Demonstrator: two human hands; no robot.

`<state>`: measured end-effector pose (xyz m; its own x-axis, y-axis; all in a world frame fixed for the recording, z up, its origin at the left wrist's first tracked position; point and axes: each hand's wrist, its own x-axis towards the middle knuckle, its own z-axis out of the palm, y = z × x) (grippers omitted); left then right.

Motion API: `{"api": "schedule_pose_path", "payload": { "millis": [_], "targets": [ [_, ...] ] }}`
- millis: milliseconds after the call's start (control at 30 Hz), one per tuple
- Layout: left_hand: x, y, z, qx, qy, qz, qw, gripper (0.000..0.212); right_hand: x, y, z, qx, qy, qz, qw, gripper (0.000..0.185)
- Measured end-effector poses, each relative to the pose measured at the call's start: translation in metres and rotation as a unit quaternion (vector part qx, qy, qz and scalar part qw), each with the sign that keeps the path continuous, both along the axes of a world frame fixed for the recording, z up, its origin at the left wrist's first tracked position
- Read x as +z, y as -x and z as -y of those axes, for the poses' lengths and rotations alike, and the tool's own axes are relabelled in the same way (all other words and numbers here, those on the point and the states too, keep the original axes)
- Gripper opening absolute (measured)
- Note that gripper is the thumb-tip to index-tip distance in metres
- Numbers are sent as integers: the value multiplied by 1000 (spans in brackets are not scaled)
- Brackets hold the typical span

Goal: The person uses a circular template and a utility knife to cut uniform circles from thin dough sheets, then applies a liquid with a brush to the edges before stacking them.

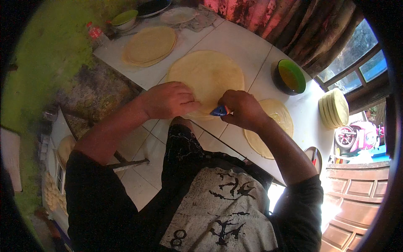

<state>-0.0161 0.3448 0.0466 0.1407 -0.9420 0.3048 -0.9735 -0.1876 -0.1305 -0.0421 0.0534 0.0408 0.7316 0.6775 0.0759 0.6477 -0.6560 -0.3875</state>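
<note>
A large round stack of thin dough sheets (206, 71) lies on the white tiled table before me. At its near left edge, my left hand (174, 99) is palm down with fingers bent over the dough. Whether those fingers pinch the edge is hidden. My right hand (242, 108) grips a small tool with a blue handle (219, 111) at the near right edge of the stack; its working end cannot be made out. Partly under my right forearm is another round dough sheet (278, 121) with a glossy wet patch.
Another dough stack (149, 45) is at the far left, near a red-labelled bottle (95, 31) and a bowl (124, 19). A green-lined bowl (291, 77) holds orange-brown liquid. Upright dough rounds (334, 108) stand by the window. A round dish (315, 157) with a red-handled utensil lies right.
</note>
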Motion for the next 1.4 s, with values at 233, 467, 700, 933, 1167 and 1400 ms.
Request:
{"api": "schedule_pose_path", "payload": {
  "millis": [233,467,700,933,1167,1400],
  "targets": [
    [6,-3,5,99,33,-140,985,48,-9,0,-2,17,-16,68,997,32],
    [7,-9,6,142,61,-203,967,58,5,-7,-44,-69,-13,5,998,24],
    [-19,-32,-32,158,103,-112,976,47,22,-31,-42,-83,-71,37,993,24],
    [12,-69,-30,341,93,-265,897,35,58,-71,-22,-126,-85,43,987,29],
    [84,-133,21,373,166,-360,839,32,110,-92,31,-213,-127,163,955,36],
    [117,-107,102,173,369,-442,799,32,149,-47,125,-178,151,379,895,31]
  ]
}}
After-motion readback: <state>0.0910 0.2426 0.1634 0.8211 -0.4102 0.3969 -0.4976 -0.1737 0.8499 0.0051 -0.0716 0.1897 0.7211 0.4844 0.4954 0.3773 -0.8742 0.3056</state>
